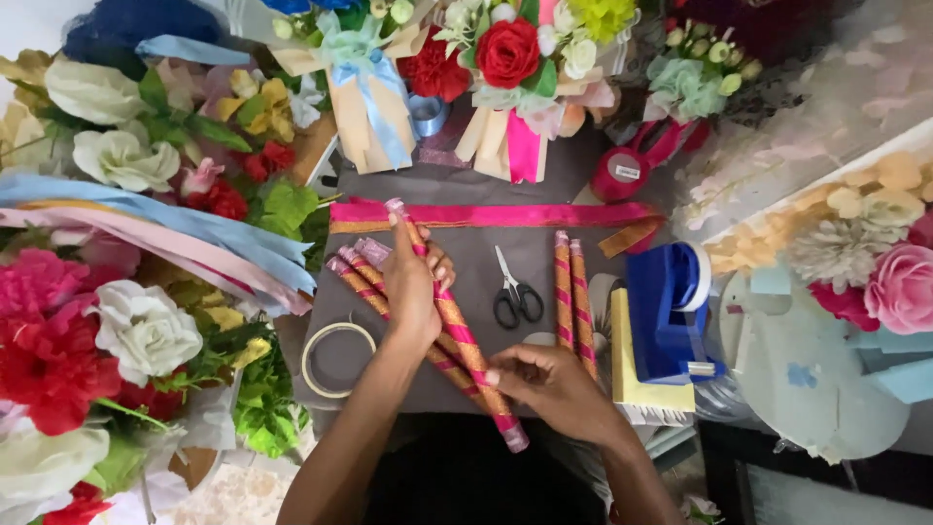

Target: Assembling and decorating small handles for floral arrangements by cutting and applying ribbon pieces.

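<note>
Wrapped stick [457,326] (pink and gold stripes) gripped by left hand [413,292] near top; right hand [554,389] pinches lower end; scissors [515,292] beside.

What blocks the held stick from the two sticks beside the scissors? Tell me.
Only the scissors lie between the wrapped stick, gripped by left hand and right hand, and the pair of sticks.

The left hand [413,292] is closing its grip around the upper half of a pink-and-gold ribbon-wrapped stick [457,335], while the right hand [549,387] is pinching its lower end. More wrapped sticks [355,275] are lying under the left hand on the dark surface [486,267]. Black-handled scissors [515,292] are lying just right, beside two upright wrapped sticks [573,297] and a blue tape dispenser [669,311].
</note>
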